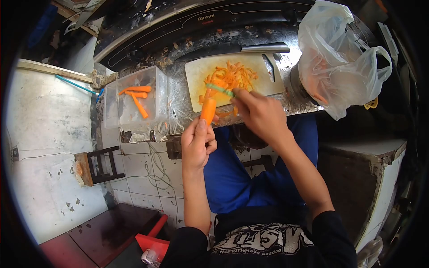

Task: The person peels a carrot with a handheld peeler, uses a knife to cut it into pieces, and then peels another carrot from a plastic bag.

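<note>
My left hand point(196, 140) is closed around the lower end of a carrot point(208, 110), which points up toward a white cutting board point(196, 78). In my right hand point(259, 111) is a green-handled peeler point(220, 90), slightly blurred, its head by the carrot's upper end. Heaped on the board behind the peeler are orange carrot peelings point(234, 75). A large knife point(237, 49) with a metal handle lies along the board's far edge. To the left, several peeled-looking carrots point(139, 103) rest in a clear plastic container point(161, 100).
A white plastic bag point(328, 62) stands at the right of the counter, with something orange showing through. Behind the board is a black Rinnai stove point(170, 33). A small wooden stool point(96, 165) lies on its side at lower left, near a loose cable point(156, 172).
</note>
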### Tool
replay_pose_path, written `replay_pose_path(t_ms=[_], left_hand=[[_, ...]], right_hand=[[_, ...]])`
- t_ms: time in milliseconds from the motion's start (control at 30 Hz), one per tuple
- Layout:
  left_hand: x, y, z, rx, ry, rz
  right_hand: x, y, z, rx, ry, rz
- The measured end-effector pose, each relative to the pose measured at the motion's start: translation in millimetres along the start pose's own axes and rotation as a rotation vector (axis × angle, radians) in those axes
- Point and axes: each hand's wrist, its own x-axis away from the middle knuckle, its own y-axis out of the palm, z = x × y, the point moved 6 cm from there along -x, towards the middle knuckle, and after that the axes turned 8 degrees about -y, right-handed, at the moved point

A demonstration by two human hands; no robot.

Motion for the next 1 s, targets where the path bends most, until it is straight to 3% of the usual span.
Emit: replay_pose_path(t_ms=[133, 267, 333, 467, 533, 600, 667, 800, 900, 1000], left_hand=[[2, 2, -1, 0.022, 0.003, -0.069], [-6, -3, -6, 0.080, -0.041, -0.044], [-5, -6, -7, 0.094, -0.043, -0.043], [-6, -4, -11, 0.083, -0.069, -0.090], [-7, -3, -13, 0.072, -0.072, -0.126], [-7, 5, -18, -0.075, -0.129, -0.293], [-9, 8, -17, -0.053, -0.121, -0.297], [-14, 4, -15, -0.020, -0.075, -0.281], [-18, 8, -15, -0.095, -0.074, -0.287], [-21, 13, -11, -0.418, 0.123, -0.234]], right_hand=[[-1, 6, 19, -0.325, 0.117, 0.078], [-1, 9, 16, -0.390, 0.107, 0.065], [-1, 18, 24, -0.557, 0.326, -0.053], [2, 26, 22, -0.743, 0.416, -0.090], [-1, 31, 9, -0.996, 0.359, -0.152], [-3, 32, 0, -1.091, 0.394, -0.188], [-2, 36, 0, -1.249, 0.462, -0.236], [-6, 11, 17, -1.043, 0.388, -0.020], [-3, 5, 17, -0.995, 0.387, -0.052], [0, 0, 24, -0.881, 0.258, 0.018]])
